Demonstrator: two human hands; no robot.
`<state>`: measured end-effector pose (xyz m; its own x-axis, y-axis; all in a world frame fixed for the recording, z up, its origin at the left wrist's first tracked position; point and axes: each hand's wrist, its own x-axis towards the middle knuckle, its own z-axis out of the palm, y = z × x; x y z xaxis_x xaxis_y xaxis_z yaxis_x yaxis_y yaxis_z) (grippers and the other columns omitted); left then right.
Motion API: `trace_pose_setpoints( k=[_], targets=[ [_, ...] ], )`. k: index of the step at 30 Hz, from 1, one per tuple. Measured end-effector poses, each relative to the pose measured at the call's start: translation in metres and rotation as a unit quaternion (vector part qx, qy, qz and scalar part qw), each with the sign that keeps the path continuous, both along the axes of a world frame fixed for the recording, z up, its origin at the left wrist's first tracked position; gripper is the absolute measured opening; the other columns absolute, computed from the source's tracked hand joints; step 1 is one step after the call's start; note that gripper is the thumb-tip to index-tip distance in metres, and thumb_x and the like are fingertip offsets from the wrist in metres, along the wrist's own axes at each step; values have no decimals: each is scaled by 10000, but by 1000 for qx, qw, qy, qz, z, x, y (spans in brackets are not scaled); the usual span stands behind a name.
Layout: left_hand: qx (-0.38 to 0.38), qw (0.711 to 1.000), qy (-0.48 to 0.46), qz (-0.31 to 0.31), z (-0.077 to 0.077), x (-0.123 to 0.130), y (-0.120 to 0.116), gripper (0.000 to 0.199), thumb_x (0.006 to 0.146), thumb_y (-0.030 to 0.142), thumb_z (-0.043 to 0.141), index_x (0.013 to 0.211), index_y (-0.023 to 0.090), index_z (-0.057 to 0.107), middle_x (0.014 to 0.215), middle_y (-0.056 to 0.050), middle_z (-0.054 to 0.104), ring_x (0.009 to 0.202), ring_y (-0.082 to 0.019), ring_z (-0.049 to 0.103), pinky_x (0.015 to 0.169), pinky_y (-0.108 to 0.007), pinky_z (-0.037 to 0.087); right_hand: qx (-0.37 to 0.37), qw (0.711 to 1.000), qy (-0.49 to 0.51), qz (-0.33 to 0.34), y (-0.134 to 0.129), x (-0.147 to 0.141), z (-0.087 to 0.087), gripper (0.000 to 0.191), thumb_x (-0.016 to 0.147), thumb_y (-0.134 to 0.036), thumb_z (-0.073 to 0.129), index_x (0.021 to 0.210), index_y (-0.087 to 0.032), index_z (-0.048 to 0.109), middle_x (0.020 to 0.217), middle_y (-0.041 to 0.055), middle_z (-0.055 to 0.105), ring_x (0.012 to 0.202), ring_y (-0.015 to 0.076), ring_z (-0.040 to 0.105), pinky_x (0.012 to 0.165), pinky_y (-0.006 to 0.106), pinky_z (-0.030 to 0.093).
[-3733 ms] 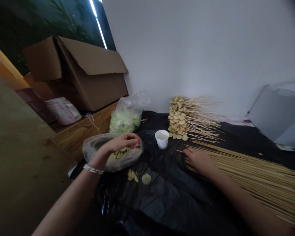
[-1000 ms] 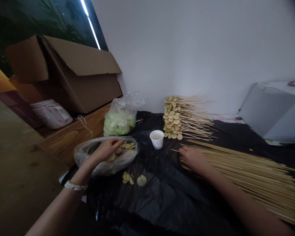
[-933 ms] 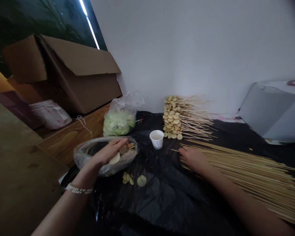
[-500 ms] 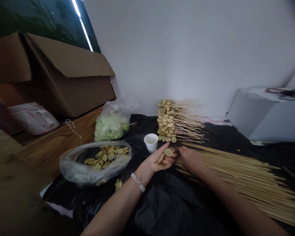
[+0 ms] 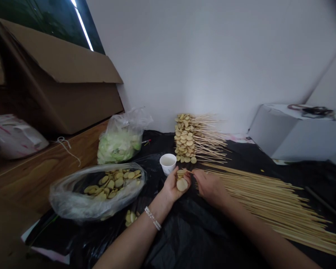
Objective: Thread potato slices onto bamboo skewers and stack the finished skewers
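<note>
Several round potato slices [image 5: 182,184] rest in my left hand [image 5: 172,188], its fingers curled around them. My right hand [image 5: 208,184] pinches a thin wooden skewer [image 5: 187,171], whose tip reaches to the slices in the left hand; whether it has pierced one I cannot tell. Under and beyond the right forearm lies a wide spread of bare skewers [image 5: 268,198]. Behind the hands is a stack of skewered potato slices [image 5: 185,138], sticks pointing right. A white cup [image 5: 168,160] stands just past my left hand.
An open plastic bag [image 5: 64,207] holds loose potato slices at the left. Behind it sits a clear bag of pale green vegetable pieces [image 5: 119,145]. A cardboard box [image 5: 78,101] stands far left, a white box [image 5: 285,130] at the right. Black plastic sheeting [image 5: 182,231] covers the surface.
My right hand has picked up a skewer from the spread and brought its tip to the slices. The left hand has turned, gathering the slices together. The view has shifted slightly right.
</note>
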<state>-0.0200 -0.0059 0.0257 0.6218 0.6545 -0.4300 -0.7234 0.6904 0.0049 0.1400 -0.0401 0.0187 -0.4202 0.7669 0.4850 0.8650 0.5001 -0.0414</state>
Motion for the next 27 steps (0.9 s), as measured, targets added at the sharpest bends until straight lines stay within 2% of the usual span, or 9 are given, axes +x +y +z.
trace_pose_setpoints(
  k=[4, 8, 11, 14, 20, 23, 27],
  targets=[
    [-17, 999, 13, 29, 0, 1, 0, 317, 916, 366, 412, 822, 99, 554, 736, -71, 542, 599, -115, 550, 498, -209, 498, 45, 999, -1, 8, 0, -2, -5, 250, 936, -185, 359, 1001, -166, 600, 800, 45, 648, 650, 138, 575, 576, 251, 332],
    [-11, 996, 57, 61, -3, 3, 2, 273, 914, 333, 428, 891, 103, 574, 831, -99, 611, 729, -170, 619, 607, -281, 534, 75, 997, -5, 17, 2, -2, -11, 279, 911, -145, 384, 1105, -145, 585, 840, 60, 661, 670, 141, 583, 594, 254, 362],
    [17, 995, 86, 45, -5, 3, 3, 261, 918, 319, 422, 973, 125, 588, 944, -108, 646, 818, -198, 640, 684, -330, 528, 91, 995, 1, 26, 3, -2, -14, 363, 892, -109, 382, 1223, -105, 529, 824, 68, 658, 664, 133, 581, 585, 244, 378],
    [42, 995, 90, 28, -7, 2, 3, 288, 927, 308, 398, 1083, 151, 582, 1038, -116, 651, 933, -225, 638, 765, -378, 509, 89, 995, -4, 42, 3, -2, -14, 403, 874, -102, 400, 1265, -108, 501, 809, 56, 653, 642, 127, 577, 554, 240, 371],
    [74, 997, 35, 3, -11, 2, 0, 331, 925, 307, 398, 1160, 150, 571, 1143, -134, 637, 1068, -249, 599, 858, -413, 480, 39, 998, -44, 36, 5, 0, -14, 415, 862, -119, 442, 1272, -134, 506, 855, 65, 674, 649, 135, 593, 543, 248, 352],
    [84, 996, 26, -24, -12, 4, -3, 328, 916, 312, 421, 1137, 135, 587, 1081, -128, 663, 1036, -255, 613, 851, -412, 486, 37, 998, -47, 25, 5, 2, -13, 403, 832, -103, 467, 1226, -145, 541, 831, 54, 673, 641, 143, 593, 539, 257, 333],
    [71, 996, 28, -40, -12, 6, -7, 313, 898, 294, 449, 1103, 108, 597, 967, -125, 682, 974, -253, 637, 838, -408, 495, 46, 999, -4, 10, 7, 7, -7, 214, 843, -110, 466, 976, -165, 624, 753, 30, 652, 645, 139, 579, 571, 258, 320]
  ],
)
